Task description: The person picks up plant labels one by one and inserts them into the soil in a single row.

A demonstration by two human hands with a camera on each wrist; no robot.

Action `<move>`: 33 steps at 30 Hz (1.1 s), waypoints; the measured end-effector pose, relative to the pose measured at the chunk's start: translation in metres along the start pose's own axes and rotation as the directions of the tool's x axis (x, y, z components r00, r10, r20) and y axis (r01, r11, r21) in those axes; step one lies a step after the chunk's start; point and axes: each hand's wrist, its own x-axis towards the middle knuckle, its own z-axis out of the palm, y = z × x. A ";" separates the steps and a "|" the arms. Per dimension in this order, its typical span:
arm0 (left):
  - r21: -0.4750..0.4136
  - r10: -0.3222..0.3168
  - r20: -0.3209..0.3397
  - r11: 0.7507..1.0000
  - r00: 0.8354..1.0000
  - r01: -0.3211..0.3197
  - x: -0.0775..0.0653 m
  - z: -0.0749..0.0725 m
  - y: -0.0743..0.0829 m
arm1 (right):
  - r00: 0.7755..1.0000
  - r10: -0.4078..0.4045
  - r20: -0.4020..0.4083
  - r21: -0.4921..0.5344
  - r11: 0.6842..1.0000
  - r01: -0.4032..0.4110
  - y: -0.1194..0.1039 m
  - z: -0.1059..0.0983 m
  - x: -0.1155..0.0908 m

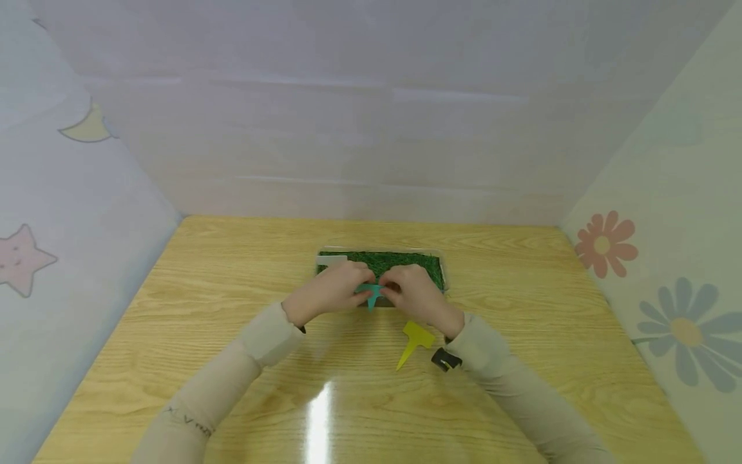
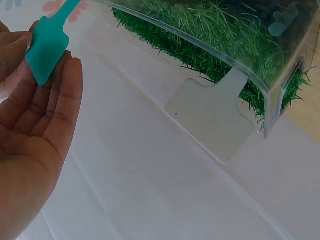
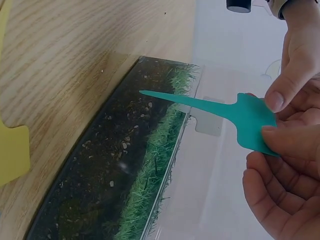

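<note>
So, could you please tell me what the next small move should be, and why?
Probably tip the teal tag point-down and ease its stem into the grass: the left hand and right hand pinch its wide end, its pointed stem is free, and the white tag already has its stem in the grass.

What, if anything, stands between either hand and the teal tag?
Nothing visible: the left hand and right hand both pinch the teal tag by its broad end. The yellow tag lies on the table, nearer the person, not between them.
</note>
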 end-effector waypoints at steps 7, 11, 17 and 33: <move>0.001 -0.021 0.020 1.000 1.000 0.021 0.006 0.002 0.000 | 1.000 0.005 0.001 0.001 1.000 -0.005 0.000 -0.002 0.001; 0.005 -0.032 0.023 0.999 0.999 0.032 0.008 0.005 -0.002 | 1.000 0.014 -0.004 0.019 1.000 -0.014 0.001 -0.003 0.001; -0.013 -0.022 0.009 1.000 1.000 0.022 0.007 0.006 -0.004 | 0.997 0.050 -0.057 0.065 0.997 -0.046 0.008 -0.003 -0.006; 0.043 0.026 -0.139 0.999 0.990 -0.020 0.005 -0.006 -0.007 | 0.900 0.371 -0.228 0.137 0.928 -0.348 0.064 0.006 -0.053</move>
